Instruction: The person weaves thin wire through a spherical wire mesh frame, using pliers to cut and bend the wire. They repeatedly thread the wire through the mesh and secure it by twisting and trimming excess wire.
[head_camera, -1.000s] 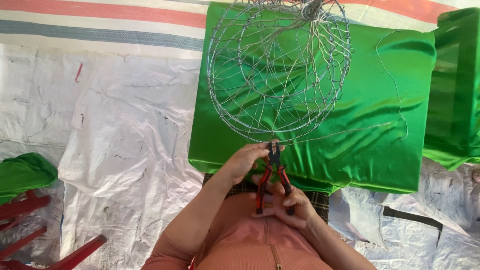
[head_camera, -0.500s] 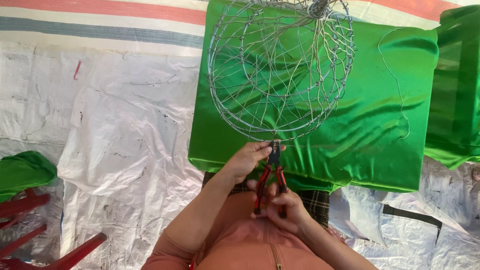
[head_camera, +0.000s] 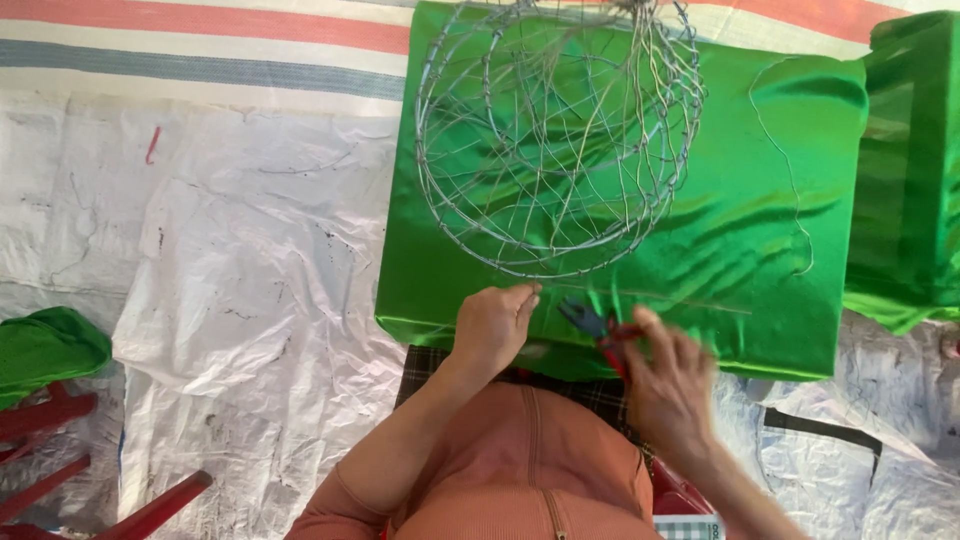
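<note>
Wire basket (head_camera: 560, 140) empty on green sheet (head_camera: 780, 230); right hand (head_camera: 670, 385) closed on red-handled pliers (head_camera: 600, 330), left hand (head_camera: 490, 325) loosely curled, empty.

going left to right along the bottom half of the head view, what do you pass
green cloth bundle → white plastic sheet → left hand → red-handled pliers → right hand → black strap

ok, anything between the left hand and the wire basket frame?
Nothing visible. The left hand sits at the near edge of the green-wrapped box, just below the wire basket frame; only bare green foil separates them. The pliers lie off to its right, by the right hand.
</note>
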